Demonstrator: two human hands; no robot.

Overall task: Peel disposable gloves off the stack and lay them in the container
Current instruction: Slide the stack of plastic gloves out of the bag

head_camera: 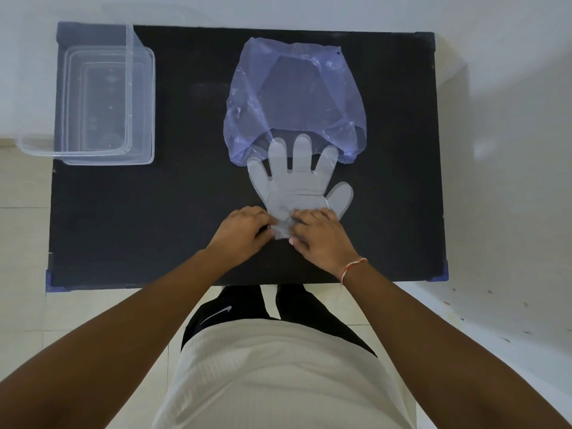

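Note:
A stack of clear disposable gloves [297, 184] lies flat in the middle of the black table [154, 218], fingers pointing away from me. Its fingertips overlap the near edge of a crumpled bluish plastic bag [294, 97]. Both hands rest on the cuff end of the stack. My left hand [243, 232] pinches the crumpled cuff from the left. My right hand [322, 236] presses and grips the same cuff from the right. The clear plastic container [105, 103] stands at the table's far left corner, with nothing visible inside it.
The table has blue tape on its near corners [49, 280]. White wall lies beyond it and pale floor tiles around it. My legs stand right at the table's near edge.

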